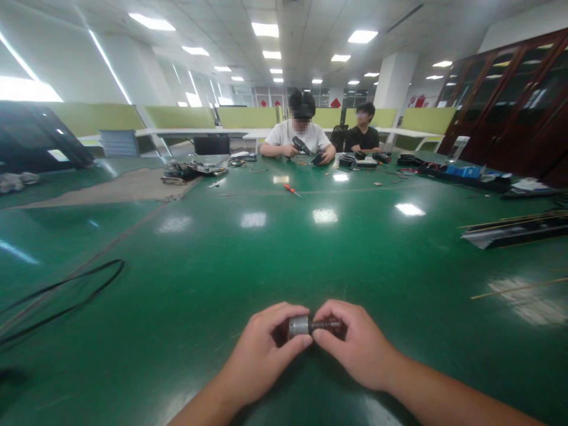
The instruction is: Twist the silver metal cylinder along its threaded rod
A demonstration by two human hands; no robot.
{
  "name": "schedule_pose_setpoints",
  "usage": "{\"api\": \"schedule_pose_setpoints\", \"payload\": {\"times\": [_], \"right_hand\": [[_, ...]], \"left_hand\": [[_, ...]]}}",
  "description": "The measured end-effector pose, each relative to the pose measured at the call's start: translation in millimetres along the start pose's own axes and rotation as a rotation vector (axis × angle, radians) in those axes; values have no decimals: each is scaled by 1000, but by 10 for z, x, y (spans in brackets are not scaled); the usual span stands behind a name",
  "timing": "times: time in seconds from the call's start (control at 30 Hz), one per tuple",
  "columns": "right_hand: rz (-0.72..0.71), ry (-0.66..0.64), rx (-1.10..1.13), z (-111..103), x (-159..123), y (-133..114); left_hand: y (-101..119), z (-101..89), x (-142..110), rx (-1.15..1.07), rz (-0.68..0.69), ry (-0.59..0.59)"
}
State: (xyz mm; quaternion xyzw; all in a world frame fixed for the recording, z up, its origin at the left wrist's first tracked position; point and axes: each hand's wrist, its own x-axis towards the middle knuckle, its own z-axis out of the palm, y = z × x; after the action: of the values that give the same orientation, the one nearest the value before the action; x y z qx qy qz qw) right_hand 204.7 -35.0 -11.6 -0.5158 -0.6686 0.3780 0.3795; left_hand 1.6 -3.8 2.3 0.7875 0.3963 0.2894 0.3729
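Observation:
Low in the head view, a small grey metal cylinder with a thin dark shaft (300,325) lies level between my two hands. My left hand (268,340) is closed round the wide cylinder end, thumb below and index finger above. With thumb and fingers, my right hand (361,340) pinches the shaft just beside a dark collar. The fingertips of both hands nearly meet at the collar. Parts of the shaft's far end are hidden by the right fingers. Both hands are just over the green table (213,254).
An orange screwdriver (290,189) lies farther across the table. Opposite sits a person in white (277,139) holding a dark power drill (302,145); another person in black (362,139) sits beside. A black cable (102,284) loops at left; metal channels (515,231) lie right.

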Motion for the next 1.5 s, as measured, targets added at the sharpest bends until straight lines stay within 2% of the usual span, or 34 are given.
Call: {"api": "schedule_pose_setpoints", "payload": {"times": [1.5], "right_hand": [[15, -9, 26, -8, 10, 6]], "left_hand": [[2, 2, 12, -3, 11, 19]]}}
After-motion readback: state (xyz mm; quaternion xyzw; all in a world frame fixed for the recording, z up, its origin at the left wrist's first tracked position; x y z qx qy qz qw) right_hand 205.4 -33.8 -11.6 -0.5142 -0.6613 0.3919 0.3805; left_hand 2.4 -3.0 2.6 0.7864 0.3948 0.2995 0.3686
